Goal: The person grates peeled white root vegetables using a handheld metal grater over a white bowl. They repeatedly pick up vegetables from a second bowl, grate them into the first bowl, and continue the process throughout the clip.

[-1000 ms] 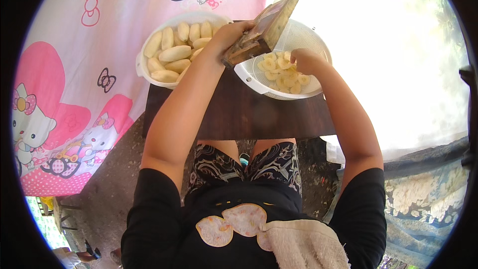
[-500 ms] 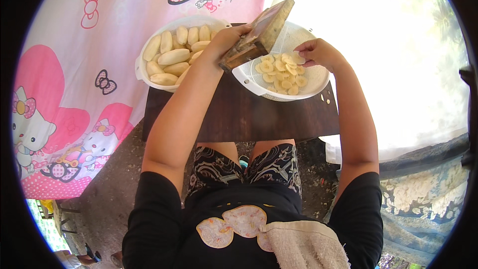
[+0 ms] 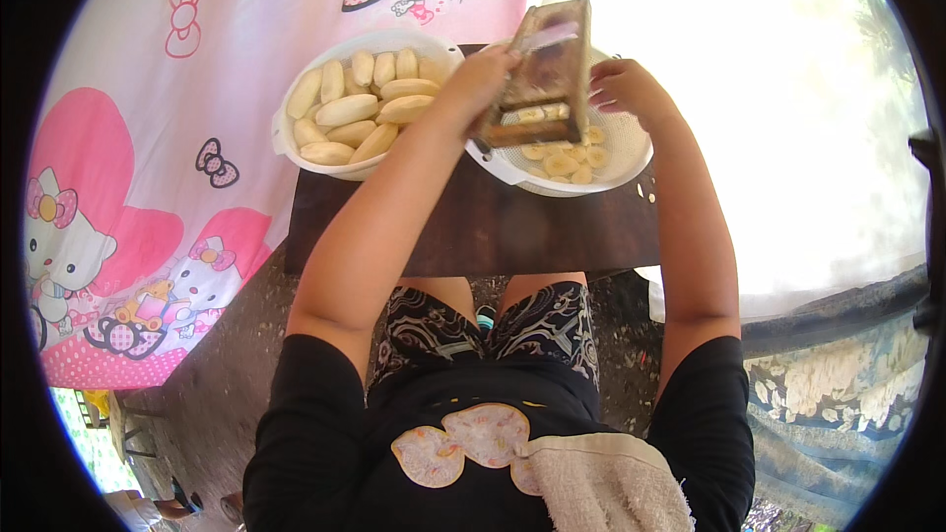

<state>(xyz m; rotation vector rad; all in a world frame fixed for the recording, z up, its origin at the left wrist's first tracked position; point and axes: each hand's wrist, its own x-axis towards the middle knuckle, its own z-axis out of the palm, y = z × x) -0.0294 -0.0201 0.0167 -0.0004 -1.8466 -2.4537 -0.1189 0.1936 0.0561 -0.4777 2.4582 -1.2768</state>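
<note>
My left hand is closed around the side of a wooden slicer, a framed board with a pale blade strip across it. The slicer is tilted over a white strainer basket, where round banana slices lie in a heap. Some slices show through the slicer's lower opening. Just right of the slicer, my right hand hovers above the basket. Its fingers are loosely curved and apart, and I see nothing in them. Part of the basket is hidden behind the slicer.
Another white basket on the left holds several whole peeled bananas. Both baskets stand on a small dark wooden table. Small pale bits lie by its right edge. A pink printed curtain hangs at the left, and a towel lies over my shirt.
The slicer has turned more upright and moved right, its face now showing. My right hand has drawn back from the slices, its fingers looser. The slicer now covers more of the heap.
</note>
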